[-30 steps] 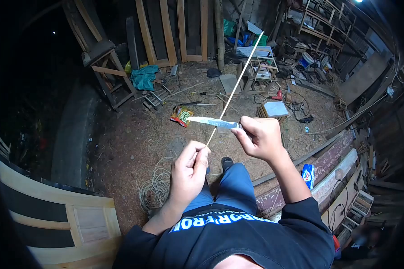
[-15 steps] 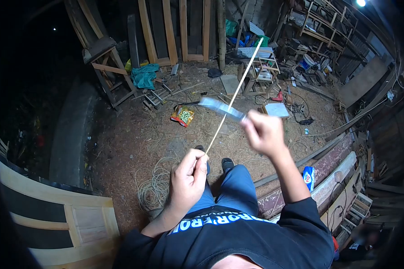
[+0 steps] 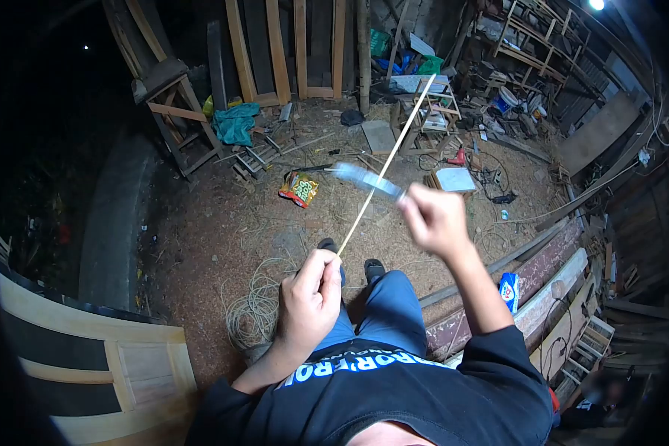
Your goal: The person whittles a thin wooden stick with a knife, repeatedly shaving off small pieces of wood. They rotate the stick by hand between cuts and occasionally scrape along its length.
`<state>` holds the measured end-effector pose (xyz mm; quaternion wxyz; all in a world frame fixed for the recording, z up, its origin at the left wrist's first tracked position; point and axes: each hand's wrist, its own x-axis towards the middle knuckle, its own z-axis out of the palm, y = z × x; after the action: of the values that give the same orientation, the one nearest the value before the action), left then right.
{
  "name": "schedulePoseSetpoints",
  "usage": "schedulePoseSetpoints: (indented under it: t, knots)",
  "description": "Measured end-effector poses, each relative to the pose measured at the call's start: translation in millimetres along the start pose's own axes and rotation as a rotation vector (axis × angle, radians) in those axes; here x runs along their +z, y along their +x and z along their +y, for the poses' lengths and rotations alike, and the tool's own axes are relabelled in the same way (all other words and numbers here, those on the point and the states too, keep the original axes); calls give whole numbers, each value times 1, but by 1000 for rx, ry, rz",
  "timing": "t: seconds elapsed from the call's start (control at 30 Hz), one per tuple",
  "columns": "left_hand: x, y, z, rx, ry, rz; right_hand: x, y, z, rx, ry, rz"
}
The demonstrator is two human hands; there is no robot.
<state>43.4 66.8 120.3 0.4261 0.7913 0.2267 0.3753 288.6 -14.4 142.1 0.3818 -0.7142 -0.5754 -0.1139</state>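
Note:
A long, thin pale wooden stick [image 3: 398, 146] slants up and away in front of me. My left hand [image 3: 312, 292] is closed around its lower end in a pinch. My right hand [image 3: 437, 220] grips a knife [image 3: 358, 175], its handle hidden in the fist. The blade, smeared by motion, points left and crosses the stick near its middle. Both hands are raised above my lap, the right one higher and farther out.
A coil of thin strips [image 3: 258, 306] lies by my left leg, and a snack packet [image 3: 299, 189] is on the ground ahead. A panelled wooden door [image 3: 147, 364] is at lower left. At right are stacked beams [image 3: 550, 286] with a blue-and-white packet [image 3: 508, 291].
The stick's far tip has dipped slightly. Both hands keep their grips, and the blade still crosses the stick at about the same spot. The whole view has shifted a little.

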Motion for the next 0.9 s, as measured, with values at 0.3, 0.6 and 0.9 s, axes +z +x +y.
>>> schedulePoseSetpoints:
  t: [0.3, 0.6, 0.9]
  knots:
    - [6, 2, -12, 63, 63, 63, 13, 3, 17, 182, 190, 23]
    - [7, -6, -30, -127, -63, -151, 39, 2, -19, 470, 898, -78]
    - [9, 17, -21, -283, -491, -340, 38, -1, -22, 479, 962, -22]
